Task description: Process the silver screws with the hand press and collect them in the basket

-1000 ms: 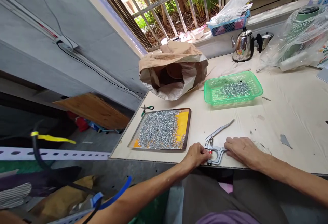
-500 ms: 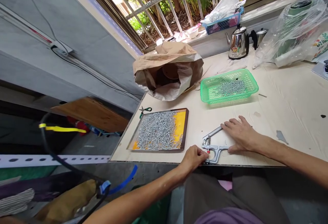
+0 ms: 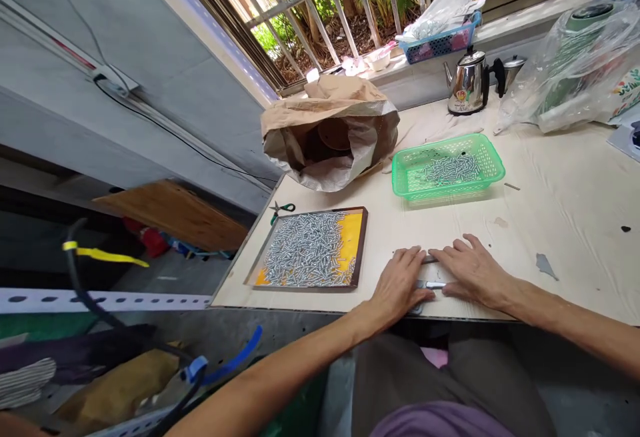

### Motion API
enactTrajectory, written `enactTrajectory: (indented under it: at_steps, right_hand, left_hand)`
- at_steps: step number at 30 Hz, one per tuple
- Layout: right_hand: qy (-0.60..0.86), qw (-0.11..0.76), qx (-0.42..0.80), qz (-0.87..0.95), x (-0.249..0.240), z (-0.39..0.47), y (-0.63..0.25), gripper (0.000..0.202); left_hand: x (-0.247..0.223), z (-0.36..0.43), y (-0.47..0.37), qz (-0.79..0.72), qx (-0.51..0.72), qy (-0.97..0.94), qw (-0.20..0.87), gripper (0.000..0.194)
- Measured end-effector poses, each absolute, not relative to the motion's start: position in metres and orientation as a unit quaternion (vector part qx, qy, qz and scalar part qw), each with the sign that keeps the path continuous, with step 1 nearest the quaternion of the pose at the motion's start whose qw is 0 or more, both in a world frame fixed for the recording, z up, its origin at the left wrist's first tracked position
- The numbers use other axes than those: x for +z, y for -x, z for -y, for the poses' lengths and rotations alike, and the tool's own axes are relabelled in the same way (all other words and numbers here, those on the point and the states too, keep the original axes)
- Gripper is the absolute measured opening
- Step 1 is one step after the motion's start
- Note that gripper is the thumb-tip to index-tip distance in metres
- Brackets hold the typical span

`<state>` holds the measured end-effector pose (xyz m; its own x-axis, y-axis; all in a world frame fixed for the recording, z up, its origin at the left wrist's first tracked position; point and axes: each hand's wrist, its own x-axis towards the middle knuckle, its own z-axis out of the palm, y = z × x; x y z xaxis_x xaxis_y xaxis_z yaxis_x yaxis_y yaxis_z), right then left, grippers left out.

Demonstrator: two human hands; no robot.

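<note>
On the front edge of the table lies a grey metal hand press tool [image 3: 430, 285] with two handles. Its jaw end is mostly hidden under my left hand [image 3: 399, 282], which is laid over it with fingers bent round it. My right hand [image 3: 477, 273] grips the handle ends, fingertips at the upper handle and thumb by the lower one. To the left, a shallow tray [image 3: 363, 250] with a yellow bottom holds a spread of small silvery metal pieces [image 3: 305, 250]. Behind my hands, a green plastic basket [image 3: 400, 187] contains more small metal pieces [image 3: 455, 169].
A crumpled paper sack [image 3: 330, 123] stands open behind the tray. Green-handled snips [image 3: 284, 208] lie at the table's left edge. Towards the window are a steel kettle [image 3: 467, 83], a blue basket [image 3: 440, 43] and a plastic-wrapped green object [image 3: 575, 57].
My left hand has moved from a pinch at the lower jaw up and right, over the tool's head. My right hand stays at the handles. The view has shifted slightly.
</note>
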<state>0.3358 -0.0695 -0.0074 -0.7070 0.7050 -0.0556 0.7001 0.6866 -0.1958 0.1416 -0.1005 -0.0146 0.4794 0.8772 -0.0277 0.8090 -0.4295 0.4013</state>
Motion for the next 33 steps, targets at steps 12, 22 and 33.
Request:
enactTrajectory:
  at_steps: [12, 22, 33]
  right_hand:
    - [0.388, 0.032, 0.064, 0.919, -0.020, 0.079, -0.357, 0.025]
    - [0.404, 0.060, 0.060, 0.911, -0.025, 0.084, -0.362, 0.012]
    - [0.452, 0.015, 0.041, 0.891, -0.019, 0.022, -0.370, 0.015]
  left_hand:
    - [-0.019, 0.078, -0.169, -0.374, 0.013, -0.912, 0.167, 0.039]
    - [-0.046, 0.096, -0.174, -0.415, 0.088, -0.899, 0.109, 0.019]
    - [-0.057, 0.122, -0.186, -0.417, 0.142, -0.895, 0.075, 0.021]
